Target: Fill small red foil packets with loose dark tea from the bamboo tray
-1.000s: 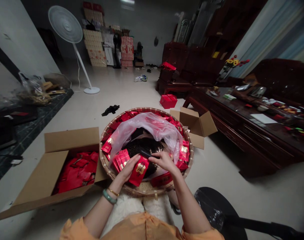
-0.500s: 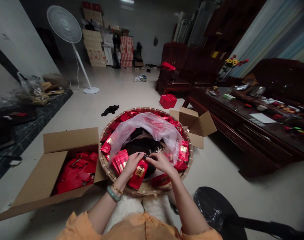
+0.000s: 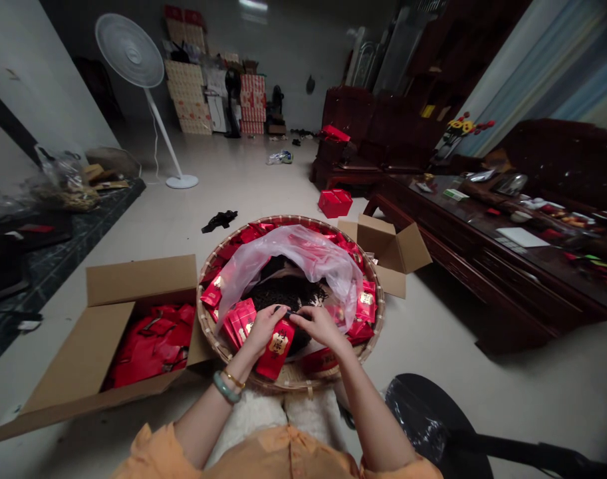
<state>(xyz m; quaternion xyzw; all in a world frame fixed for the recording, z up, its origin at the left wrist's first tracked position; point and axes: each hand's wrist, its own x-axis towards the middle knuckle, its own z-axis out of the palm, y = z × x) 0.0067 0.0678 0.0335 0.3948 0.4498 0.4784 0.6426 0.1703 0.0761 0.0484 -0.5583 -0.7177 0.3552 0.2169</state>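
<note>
Drawn closer together than a moment earlier, both hands met above a red foil packet (image 3: 276,350). The left hand (image 3: 266,329) grasped the packet's top, while the right hand (image 3: 318,326) pinched a small dark item (image 3: 286,310) against it. Below lay a round bamboo tray (image 3: 288,376), holding dark tea leaves (image 3: 283,294) in a clear plastic bag (image 3: 308,256), with more red packets (image 3: 238,322) around them. Red packets (image 3: 148,349) also filled a cardboard box (image 3: 143,279) beside the tray.

The left forearm (image 3: 208,412) and right forearm (image 3: 370,412) angle forward and inward from the body, both wrists slightly bent. The left hand (image 3: 266,330) and right hand (image 3: 319,327) nearly meet, backs up, fingers (image 3: 283,311) curled and pinching close together.
</note>
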